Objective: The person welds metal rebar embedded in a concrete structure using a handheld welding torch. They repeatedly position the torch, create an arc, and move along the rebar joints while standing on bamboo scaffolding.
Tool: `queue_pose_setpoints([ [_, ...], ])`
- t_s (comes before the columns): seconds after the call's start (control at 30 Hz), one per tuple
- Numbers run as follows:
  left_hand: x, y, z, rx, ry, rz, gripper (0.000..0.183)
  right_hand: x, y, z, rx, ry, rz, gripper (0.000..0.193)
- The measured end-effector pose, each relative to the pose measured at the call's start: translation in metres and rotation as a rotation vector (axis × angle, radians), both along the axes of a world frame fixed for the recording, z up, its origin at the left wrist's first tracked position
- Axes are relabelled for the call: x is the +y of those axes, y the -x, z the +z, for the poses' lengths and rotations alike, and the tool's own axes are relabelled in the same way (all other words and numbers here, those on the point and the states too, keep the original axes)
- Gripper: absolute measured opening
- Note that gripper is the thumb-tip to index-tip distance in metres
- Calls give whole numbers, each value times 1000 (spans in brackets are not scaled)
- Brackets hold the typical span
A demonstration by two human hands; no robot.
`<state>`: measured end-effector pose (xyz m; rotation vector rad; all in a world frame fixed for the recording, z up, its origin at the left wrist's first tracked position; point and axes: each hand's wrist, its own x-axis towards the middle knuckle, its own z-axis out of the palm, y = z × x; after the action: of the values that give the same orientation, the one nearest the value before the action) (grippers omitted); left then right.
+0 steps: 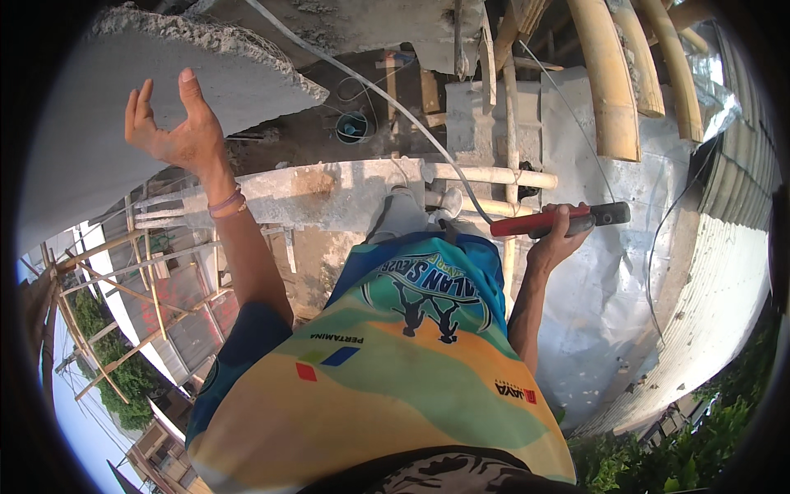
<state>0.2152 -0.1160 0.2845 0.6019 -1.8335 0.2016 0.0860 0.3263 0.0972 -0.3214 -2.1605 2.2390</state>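
My left hand (177, 136) is raised at the upper left with its fingers apart and nothing in it. Behind it is a grey concrete slab (90, 156) with a rough, broken edge; whether the hand touches the slab I cannot tell. At the right, my right hand (558, 240) is wrapped round a red and black corded power tool that looks like an angle grinder (518, 225). The tool lies roughly level, its dark head pointing right. A grey cable (387, 97) runs from its left end up to the top of the view. Any disc is hard to make out.
My feet are on a narrow ledge (288, 193) beside bamboo poles (494, 174). Far below lies a bucket (352, 128). Cut bamboo ends (605, 82) jut out at the upper right, above metal sheeting (592, 329). Bamboo scaffolding (152, 284) stands at the left.
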Motion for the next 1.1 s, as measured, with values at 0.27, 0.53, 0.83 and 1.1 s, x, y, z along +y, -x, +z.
queue_pose_setpoints([
  [0.27, -140, 53, 55, 7, 367, 154, 117, -50, -1, 21, 101, -207, 99, 64],
  [0.53, -182, 47, 38, 14, 489, 69, 125, -57, -14, 16, 106, -276, 145, 59],
  [0.83, -180, 50, 38, 23, 495, 77, 125, -58, -9, 13, 114, -312, 165, 63],
  [1.1, -175, 51, 39, 34, 476, 84, 126, -55, -12, 12, 146, -248, 139, 64],
])
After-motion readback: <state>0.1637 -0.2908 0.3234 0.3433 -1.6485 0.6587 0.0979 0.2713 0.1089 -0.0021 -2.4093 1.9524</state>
